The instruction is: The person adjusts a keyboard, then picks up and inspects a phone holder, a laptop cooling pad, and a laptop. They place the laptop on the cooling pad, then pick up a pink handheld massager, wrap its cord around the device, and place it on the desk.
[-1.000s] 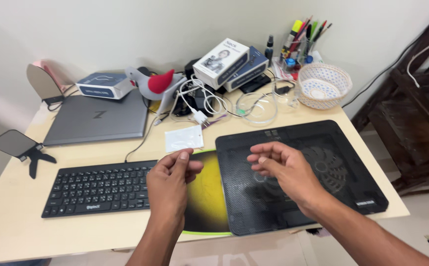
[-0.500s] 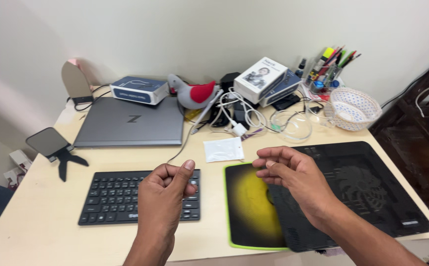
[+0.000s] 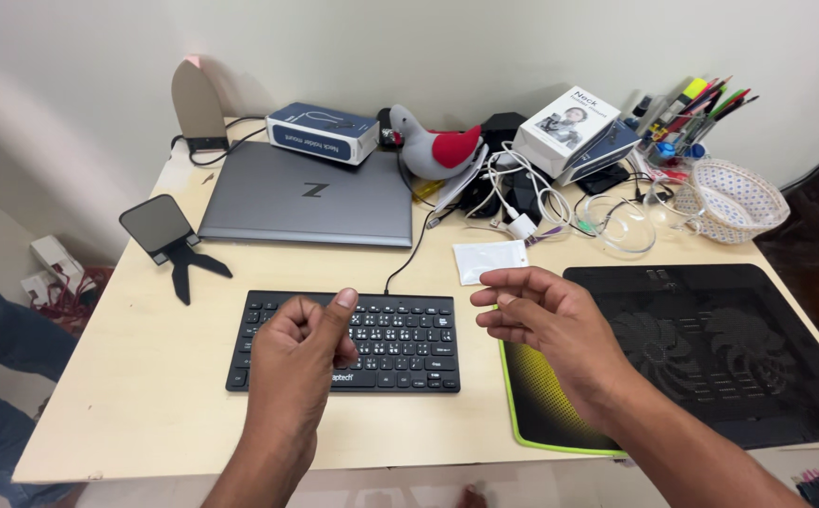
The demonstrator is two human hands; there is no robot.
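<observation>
Far left on the bench point(image 3: 146, 395): black phone stand point(image 3: 166, 235), tilted, near the edge. Behind it a closed grey laptop point(image 3: 310, 196) with a blue box point(image 3: 323, 132) at its back edge. Our left hand point(image 3: 298, 362) hovers over the black keyboard point(image 3: 400, 343), fingers curled into a loose fist, thumb up, holding nothing. Keyboard sits front-centre, cable running back toward the laptop. Our right hand point(image 3: 546, 325) is half open, fingers bent, empty, above the left edge of the yellow-green mouse pad point(image 3: 546, 404). Small white pouch point(image 3: 490, 261) just beyond it. Black cooling pad point(image 3: 720, 343) overlaps the mouse pad's right side. White woven basket point(image 3: 739, 202) at back right.
</observation>
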